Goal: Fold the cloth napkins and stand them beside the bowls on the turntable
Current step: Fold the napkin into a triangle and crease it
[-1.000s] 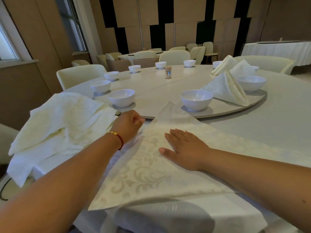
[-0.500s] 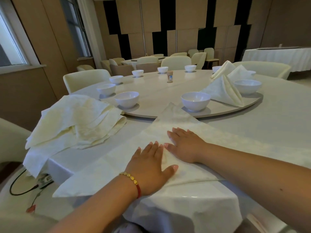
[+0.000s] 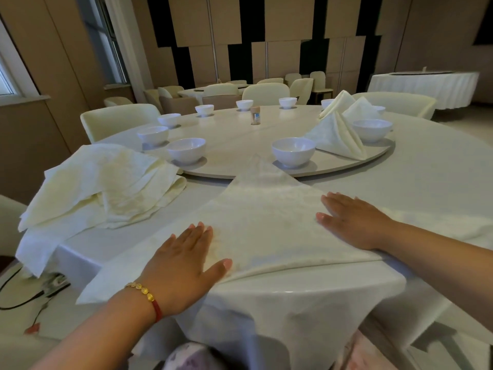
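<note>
Now, with both flat palms, left hand [image 3: 184,265] and right hand [image 3: 352,222], press the napkin [image 3: 266,222] crease sharp before folding again.

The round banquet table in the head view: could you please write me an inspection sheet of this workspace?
Surface: round table with white tablecloth, pale round turntable on it.
Job's things: cream patterned cloth napkin folded into a triangle, flat at the near edge; pile of unfolded cream napkins to its left; folded napkins standing beside white bowls on the turntable's right side.
Clutter: small brown shaker mid-turntable.
Hands: left hand and right hand press flat on the napkin.
Cables: black cable on the floor, left.
Surroundings: cream chairs, further clothed tables.
</note>
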The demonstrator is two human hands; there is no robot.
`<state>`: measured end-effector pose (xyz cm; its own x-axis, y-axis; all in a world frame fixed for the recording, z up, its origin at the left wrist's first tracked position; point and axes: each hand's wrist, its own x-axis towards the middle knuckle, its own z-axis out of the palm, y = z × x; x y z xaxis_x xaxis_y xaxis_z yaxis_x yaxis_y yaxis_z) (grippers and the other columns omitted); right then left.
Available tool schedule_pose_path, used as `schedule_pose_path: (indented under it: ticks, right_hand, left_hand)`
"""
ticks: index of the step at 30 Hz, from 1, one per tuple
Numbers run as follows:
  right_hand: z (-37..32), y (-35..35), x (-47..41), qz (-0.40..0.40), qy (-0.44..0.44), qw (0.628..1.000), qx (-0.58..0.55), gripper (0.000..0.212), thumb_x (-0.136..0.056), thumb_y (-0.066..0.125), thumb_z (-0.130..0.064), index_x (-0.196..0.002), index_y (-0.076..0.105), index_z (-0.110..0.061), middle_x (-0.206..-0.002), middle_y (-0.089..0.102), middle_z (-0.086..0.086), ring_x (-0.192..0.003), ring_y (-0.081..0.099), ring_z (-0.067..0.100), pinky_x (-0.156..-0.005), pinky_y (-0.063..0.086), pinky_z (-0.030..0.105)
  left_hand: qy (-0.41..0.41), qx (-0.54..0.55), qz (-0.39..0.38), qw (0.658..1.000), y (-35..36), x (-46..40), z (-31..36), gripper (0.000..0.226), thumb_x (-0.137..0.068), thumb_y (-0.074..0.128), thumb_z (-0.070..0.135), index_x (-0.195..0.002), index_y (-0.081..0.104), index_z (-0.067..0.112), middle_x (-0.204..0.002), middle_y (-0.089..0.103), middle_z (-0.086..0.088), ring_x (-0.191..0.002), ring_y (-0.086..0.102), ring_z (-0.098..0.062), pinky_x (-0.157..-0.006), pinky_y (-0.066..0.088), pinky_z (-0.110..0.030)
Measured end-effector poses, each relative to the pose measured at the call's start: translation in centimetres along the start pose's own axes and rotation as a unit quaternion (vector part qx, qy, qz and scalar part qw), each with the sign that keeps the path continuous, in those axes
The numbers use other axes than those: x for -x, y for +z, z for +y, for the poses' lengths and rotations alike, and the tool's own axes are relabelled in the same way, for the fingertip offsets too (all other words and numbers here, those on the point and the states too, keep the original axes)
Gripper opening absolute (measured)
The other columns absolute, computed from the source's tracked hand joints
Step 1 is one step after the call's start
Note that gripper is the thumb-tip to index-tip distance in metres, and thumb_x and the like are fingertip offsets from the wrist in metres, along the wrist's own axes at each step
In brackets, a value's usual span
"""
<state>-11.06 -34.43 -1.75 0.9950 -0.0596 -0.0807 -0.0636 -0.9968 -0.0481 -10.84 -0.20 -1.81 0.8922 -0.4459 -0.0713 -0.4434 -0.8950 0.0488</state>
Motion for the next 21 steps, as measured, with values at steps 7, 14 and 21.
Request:
schedule_pose_path:
  ticks: [7,14,21]
  right_hand:
    - [-0.7,-0.9,0.8,0.029,0.047,0.997,0.05,0.089,-0.085,0.004,-0.07,-0.154,0.002,-0.014,-0.162,-0.003,0.006,-0.149,-0.005,0.019,-0.119,0.001,0.042]
    - [-14.6,-1.2,2.3,0.023,-0.193,0.976,-0.093,0.073,-0.096,0.018,-0.061,-0.154,0.0,-0.021,-0.162,-0.005,-0.005,-0.147,-0.009,0.008,-0.12,-0.006,0.033]
    - [-15.6,0.5,2.5,-0.05,-0.229,0.972,-0.031,0.088,-0.08,0.0,-0.075,-0.153,-0.006,-0.027,-0.16,-0.012,-0.008,-0.146,-0.014,0.004,-0.12,-0.006,0.032]
  left_hand:
    - [0.003,0.005,-0.005,1.0,-0.3,0.1,0.1,0.132,-0.038,-0.026,0.092,-0.152,-0.011,0.027,-0.159,-0.015,0.006,-0.146,-0.011,-0.009,-0.118,-0.004,-0.031]
    - [-0.006,-0.005,-0.012,1.0,-0.1,-0.3,0.1,0.088,-0.081,0.005,0.076,-0.152,-0.009,0.026,-0.159,-0.014,0.006,-0.146,-0.011,-0.01,-0.119,-0.004,-0.032]
    - [-0.009,0.097,0.128,0.987,1.1,0.5,-4.4,0.08,-0.08,0.018,0.074,-0.145,0.036,0.031,-0.152,0.034,0.011,-0.139,0.03,-0.009,-0.113,0.023,-0.028]
